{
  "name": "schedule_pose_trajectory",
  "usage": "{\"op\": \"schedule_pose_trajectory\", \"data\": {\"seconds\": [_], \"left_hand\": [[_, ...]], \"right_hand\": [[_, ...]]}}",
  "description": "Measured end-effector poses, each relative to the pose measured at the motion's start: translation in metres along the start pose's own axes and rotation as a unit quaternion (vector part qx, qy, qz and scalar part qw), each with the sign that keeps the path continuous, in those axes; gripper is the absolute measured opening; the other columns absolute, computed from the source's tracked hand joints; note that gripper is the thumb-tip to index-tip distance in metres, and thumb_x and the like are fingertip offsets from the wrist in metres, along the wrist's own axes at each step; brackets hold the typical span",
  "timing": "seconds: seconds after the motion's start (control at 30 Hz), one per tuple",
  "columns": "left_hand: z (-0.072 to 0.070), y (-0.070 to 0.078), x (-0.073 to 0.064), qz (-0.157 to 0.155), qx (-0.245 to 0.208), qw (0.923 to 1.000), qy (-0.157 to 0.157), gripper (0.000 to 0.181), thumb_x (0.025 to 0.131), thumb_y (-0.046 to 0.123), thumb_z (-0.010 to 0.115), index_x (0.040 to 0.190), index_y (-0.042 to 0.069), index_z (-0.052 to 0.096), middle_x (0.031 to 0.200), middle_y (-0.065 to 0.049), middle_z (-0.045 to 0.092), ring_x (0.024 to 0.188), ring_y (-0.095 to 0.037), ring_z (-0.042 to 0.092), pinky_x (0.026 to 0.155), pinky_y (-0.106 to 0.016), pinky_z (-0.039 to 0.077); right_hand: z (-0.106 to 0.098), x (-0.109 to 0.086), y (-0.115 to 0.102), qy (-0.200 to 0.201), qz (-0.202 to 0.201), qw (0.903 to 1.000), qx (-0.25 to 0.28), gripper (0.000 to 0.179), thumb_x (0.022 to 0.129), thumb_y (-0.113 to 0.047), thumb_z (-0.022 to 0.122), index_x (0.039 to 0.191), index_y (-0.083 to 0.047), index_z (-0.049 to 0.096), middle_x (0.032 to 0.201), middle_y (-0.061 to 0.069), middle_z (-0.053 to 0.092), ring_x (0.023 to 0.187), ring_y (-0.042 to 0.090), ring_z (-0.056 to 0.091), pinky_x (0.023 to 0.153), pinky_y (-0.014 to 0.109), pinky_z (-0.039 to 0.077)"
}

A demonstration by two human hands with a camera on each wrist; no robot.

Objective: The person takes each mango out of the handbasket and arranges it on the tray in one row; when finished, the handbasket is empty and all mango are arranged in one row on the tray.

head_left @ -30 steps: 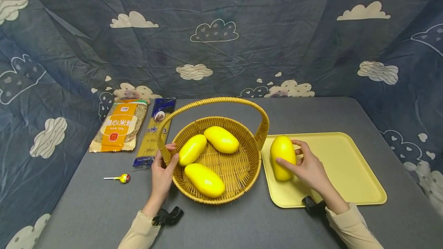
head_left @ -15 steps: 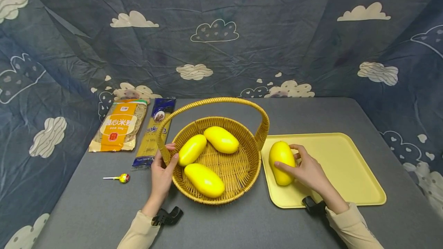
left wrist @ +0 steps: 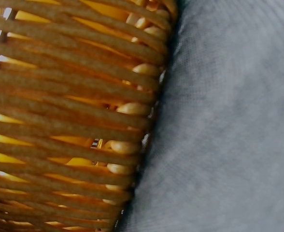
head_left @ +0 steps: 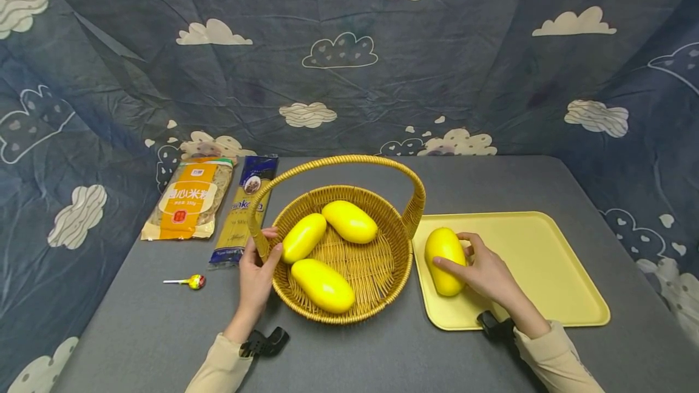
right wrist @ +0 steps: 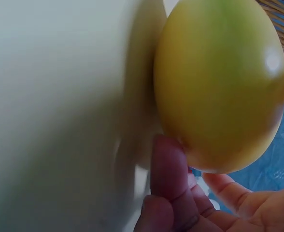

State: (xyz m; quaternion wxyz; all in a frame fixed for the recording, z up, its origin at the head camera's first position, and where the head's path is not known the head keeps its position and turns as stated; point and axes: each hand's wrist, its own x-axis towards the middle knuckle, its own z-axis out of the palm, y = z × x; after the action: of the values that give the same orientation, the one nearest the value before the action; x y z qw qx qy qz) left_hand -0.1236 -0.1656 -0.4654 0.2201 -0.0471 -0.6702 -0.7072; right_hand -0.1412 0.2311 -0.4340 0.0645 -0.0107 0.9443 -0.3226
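A wicker basket with an arched handle holds three yellow mangoes, among them a front mango. My left hand grips its left rim at the foot of the handle. In the left wrist view the woven basket wall fills the left side, and that hand is out of sight. To the right, my right hand holds another mango at the left end of a yellow tray, thumb across the near side. The right wrist view shows this mango close up, beside the tray surface and touched by fingers.
At the left lie an orange-labelled bag of noodles and a blue-and-gold pasta packet. A lollipop rests on the grey table in front of them. A dark cloud-patterned cloth hangs behind the table.
My right hand has brought the mango a little toward me and slightly left over the tray. The left hand and the basket have stayed put.
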Motion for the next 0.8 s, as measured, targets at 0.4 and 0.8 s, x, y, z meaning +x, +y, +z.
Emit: {"op": "schedule_pose_trajectory", "data": {"seconds": [0.4, 0.8], "left_hand": [[0.0, 0.001, -0.001, -0.005, 0.008, 1.0, 0.002, 0.024, 0.092, -0.004, 0.057, 0.112, -0.013, 0.05, 0.124, -0.026, 0.051, 0.118, -0.024, 0.047, 0.1, -0.024, 0.037], [0.001, 0.001, 0.0, -0.005, 0.002, 1.0, 0.002, 0.024, 0.092, -0.004, 0.058, 0.112, -0.013, 0.051, 0.124, -0.025, 0.051, 0.119, -0.024, 0.047, 0.1, -0.025, 0.037]], "right_hand": [[-0.003, -0.002, 0.001, -0.035, 0.016, 0.999, -0.021, 0.088, 0.084, -0.063, 0.058, 0.139, 0.001, 0.034, 0.116, 0.026, 0.055, 0.094, 0.033, 0.055, 0.067, 0.035, 0.043], [-0.013, -0.014, 0.0, -0.037, 0.0, 0.998, -0.052, 0.089, 0.086, -0.063, 0.053, 0.142, 0.003, 0.03, 0.117, 0.026, 0.055, 0.097, 0.035, 0.057, 0.072, 0.046, 0.046]]}}
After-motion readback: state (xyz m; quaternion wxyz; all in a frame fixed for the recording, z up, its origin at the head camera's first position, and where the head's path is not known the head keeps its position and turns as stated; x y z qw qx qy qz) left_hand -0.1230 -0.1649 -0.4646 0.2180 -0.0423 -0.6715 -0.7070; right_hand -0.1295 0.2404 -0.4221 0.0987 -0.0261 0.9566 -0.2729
